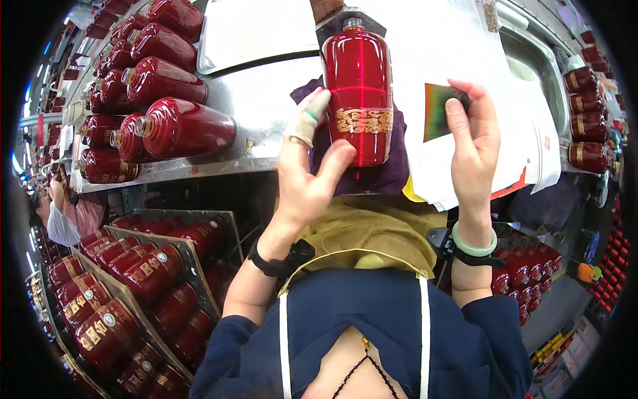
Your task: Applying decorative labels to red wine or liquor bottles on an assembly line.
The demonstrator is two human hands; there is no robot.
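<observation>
A glossy dark-red bottle (359, 73) with a gold ornamental band lies on a folded purple cloth (399, 143), its neck pointing away from me. Red laser lines cross on its surface. My left hand (306, 159) is closed around the bottle's lower left side, thumb near its base, with pale covers on some fingers. Between thumb and fingers of my right hand (475, 136) is a small square sheet (437, 113), shaded orange to dark green, held up to the right of the bottle. The fingers behind the sheet are partly hidden.
A dark metal stop (325, 30) stands at the bottle's neck. White paper sheets (478, 159) cover the table's right side, near a metal basin (531, 56). Several red bottles (189, 126) lie at left; crates of labelled bottles (106, 332) stand below. Another person (90, 216) is at far left.
</observation>
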